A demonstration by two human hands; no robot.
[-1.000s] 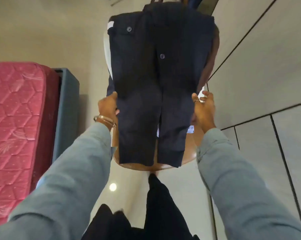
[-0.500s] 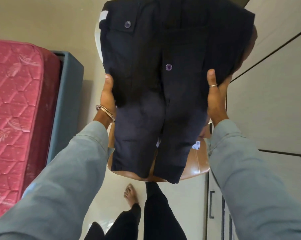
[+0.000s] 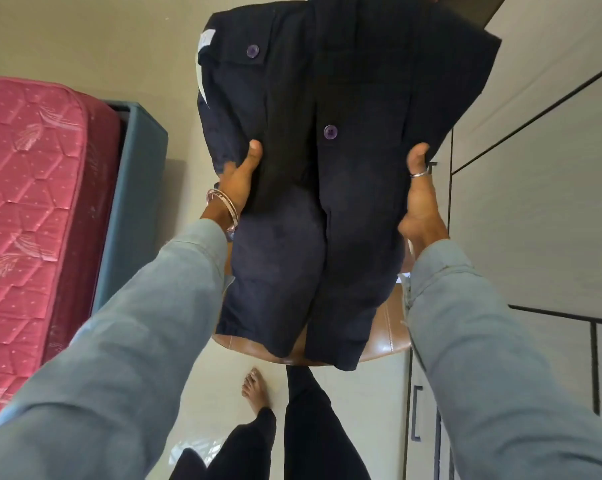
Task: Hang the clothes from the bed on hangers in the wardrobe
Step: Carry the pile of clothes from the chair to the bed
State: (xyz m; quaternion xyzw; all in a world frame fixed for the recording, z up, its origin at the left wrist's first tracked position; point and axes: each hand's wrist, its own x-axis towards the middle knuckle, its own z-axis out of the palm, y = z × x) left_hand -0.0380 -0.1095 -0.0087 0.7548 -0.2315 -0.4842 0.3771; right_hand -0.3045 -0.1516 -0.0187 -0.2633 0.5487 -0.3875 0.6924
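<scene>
Dark navy trousers (image 3: 313, 209) with purple buttons hang in front of me, folded over something at the top edge that I cannot make out. My left hand (image 3: 239, 178) grips their left side, thumb on the front. My right hand (image 3: 419, 192), with a ring on the thumb, grips their right side the same way. A brown leather garment (image 3: 384, 336) shows behind the trousers at the bottom. The wardrobe (image 3: 542, 202) stands to the right, its grey doors closed. The bed's red mattress (image 3: 33, 209) lies at the left.
A blue bed frame (image 3: 133, 202) edges the mattress. Pale floor tiles (image 3: 220, 393) lie below, with my bare foot (image 3: 256, 389) and black trouser legs. A dark door handle (image 3: 416, 412) sits low on the wardrobe.
Both hands have slid up the trousers' sides and the garment has come closer and higher in view. The view has tilted down, showing my foot.
</scene>
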